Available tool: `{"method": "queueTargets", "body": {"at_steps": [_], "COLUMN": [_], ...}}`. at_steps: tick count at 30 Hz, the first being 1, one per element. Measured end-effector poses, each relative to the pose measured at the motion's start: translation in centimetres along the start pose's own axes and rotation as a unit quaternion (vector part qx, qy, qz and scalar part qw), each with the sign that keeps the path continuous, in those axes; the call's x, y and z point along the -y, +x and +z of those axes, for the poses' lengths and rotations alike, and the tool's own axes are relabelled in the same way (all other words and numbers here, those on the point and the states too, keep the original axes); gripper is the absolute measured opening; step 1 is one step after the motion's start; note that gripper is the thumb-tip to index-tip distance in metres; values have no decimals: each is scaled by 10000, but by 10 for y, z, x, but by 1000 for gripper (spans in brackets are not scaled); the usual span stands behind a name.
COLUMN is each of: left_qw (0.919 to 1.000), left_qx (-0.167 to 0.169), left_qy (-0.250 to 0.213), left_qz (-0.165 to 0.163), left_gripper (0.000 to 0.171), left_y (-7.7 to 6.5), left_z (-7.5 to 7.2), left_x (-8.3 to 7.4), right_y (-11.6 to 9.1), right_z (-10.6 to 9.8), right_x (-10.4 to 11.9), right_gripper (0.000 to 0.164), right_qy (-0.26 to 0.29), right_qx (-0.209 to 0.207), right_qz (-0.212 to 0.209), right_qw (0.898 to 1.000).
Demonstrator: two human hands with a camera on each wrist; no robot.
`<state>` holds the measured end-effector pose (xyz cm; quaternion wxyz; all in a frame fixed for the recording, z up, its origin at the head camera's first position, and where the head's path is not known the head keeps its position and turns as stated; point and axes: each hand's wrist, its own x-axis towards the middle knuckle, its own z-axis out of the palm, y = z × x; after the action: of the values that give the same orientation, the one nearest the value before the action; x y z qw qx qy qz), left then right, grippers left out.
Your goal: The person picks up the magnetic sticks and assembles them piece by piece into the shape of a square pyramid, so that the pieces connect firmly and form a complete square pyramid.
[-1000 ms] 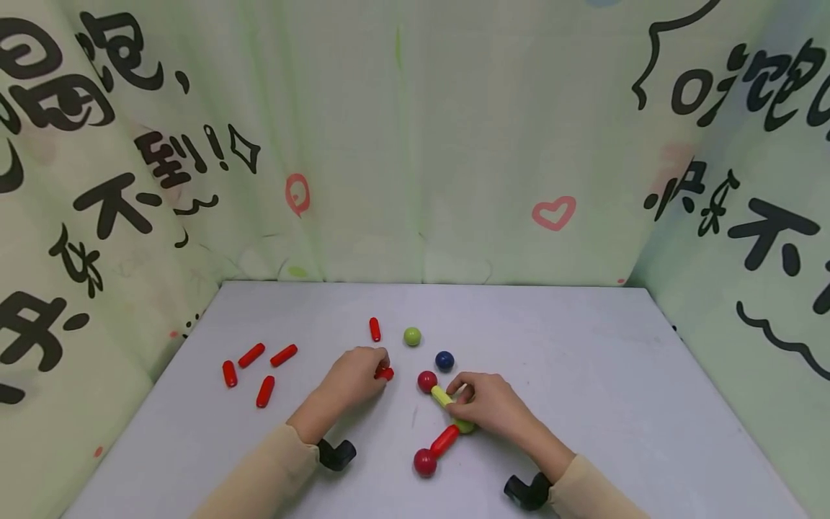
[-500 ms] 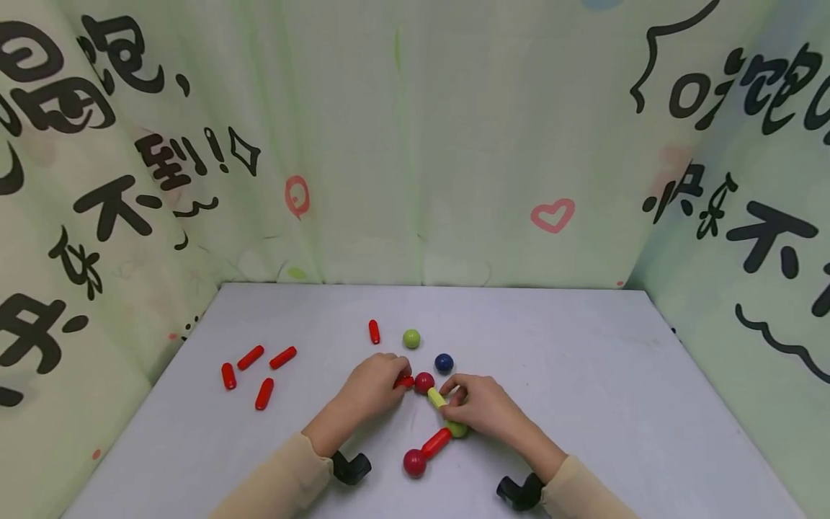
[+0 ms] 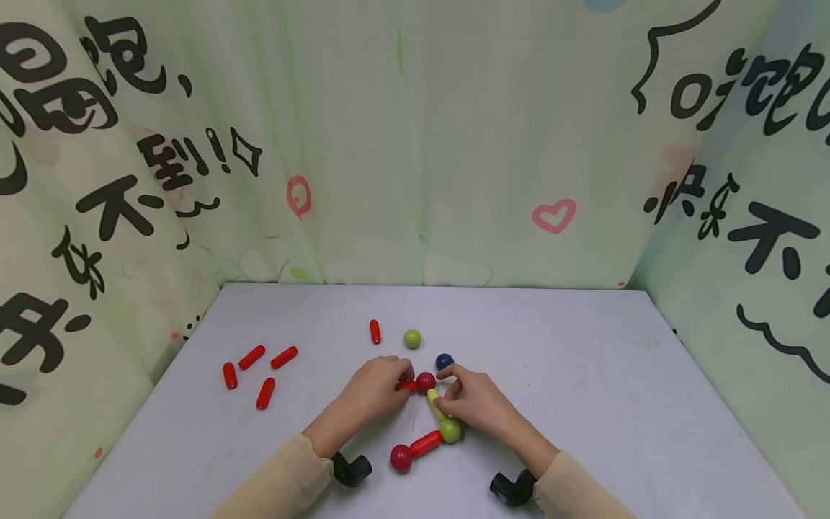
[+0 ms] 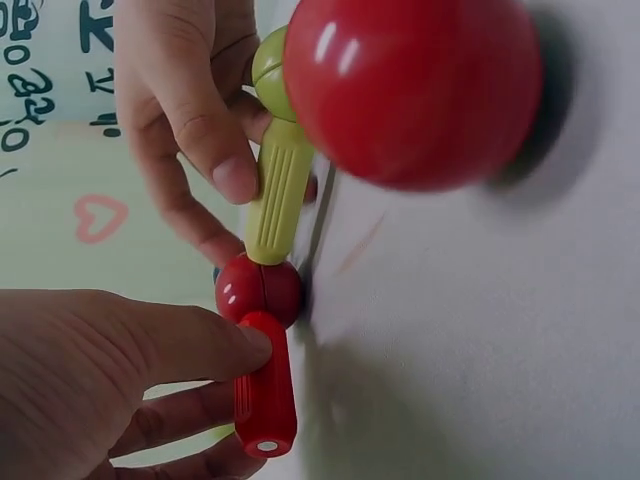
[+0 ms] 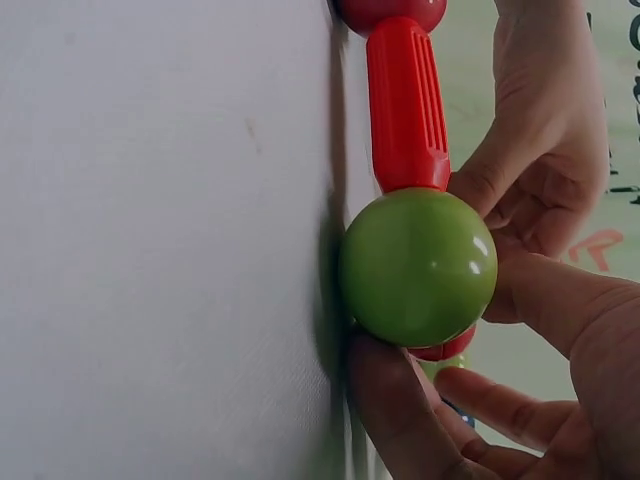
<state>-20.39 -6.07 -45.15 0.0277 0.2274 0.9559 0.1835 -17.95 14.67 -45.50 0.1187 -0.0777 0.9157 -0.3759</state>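
Observation:
My left hand (image 3: 379, 387) pinches a red rod (image 4: 266, 390) between thumb and fingers. The rod's far end meets a red ball (image 3: 426, 382), which joins a yellow rod (image 4: 278, 195). My right hand (image 3: 483, 400) grips that yellow rod, thumb on one side, fingers partly hidden behind. Beyond the yellow rod, the chain runs through a green ball (image 5: 418, 268) and another red rod (image 3: 426, 443) to a second red ball (image 3: 400, 458) nearest me. A blue ball (image 3: 444, 362) sits just past my right index fingertip.
Several loose red rods (image 3: 265, 393) lie on the left of the white table (image 3: 570, 360). Farther back are one more red rod (image 3: 375, 331) and a loose green ball (image 3: 412, 339). Printed curtains (image 3: 480, 144) enclose the table's back and sides.
My left hand has moved right, bringing its red rod up to the red ball. The chain's near end has swung left, and my right hand has shifted slightly left with the yellow rod.

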Motion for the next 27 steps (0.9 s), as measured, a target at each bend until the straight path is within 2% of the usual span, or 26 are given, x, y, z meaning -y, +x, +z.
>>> {"method": "queueTargets", "body": {"at_steps": [7, 12, 15, 19, 23, 27], "left_qw": [9999, 9987, 9982, 9999, 9958, 9895], "left_qx": [60, 195, 199, 4, -182, 35], "left_qy": [-72, -431, -546, -56, 752, 1211], "left_qz": [102, 210, 139, 93, 487, 787], "left_gripper": [15, 10, 7, 9, 22, 40], "left_y": [2, 3, 8, 22, 39, 50], "left_z": [3, 2, -2, -9, -11, -8], "left_x": [0, 8, 14, 19, 24, 28], "right_y": [2, 4, 6, 9, 12, 14], "right_z": [2, 3, 4, 4, 5, 6], "right_x": [3, 6, 8, 10, 12, 12], "right_gripper": [48, 46, 42, 37, 36, 35], "right_qy": [160, 306, 285, -12, -241, -403], "right_qx": [13, 20, -56, -235, -280, -228], "right_qz": [6, -40, -70, -200, -485, -626], "right_qw": [9999, 9995, 9996, 9995, 9981, 9970]}}
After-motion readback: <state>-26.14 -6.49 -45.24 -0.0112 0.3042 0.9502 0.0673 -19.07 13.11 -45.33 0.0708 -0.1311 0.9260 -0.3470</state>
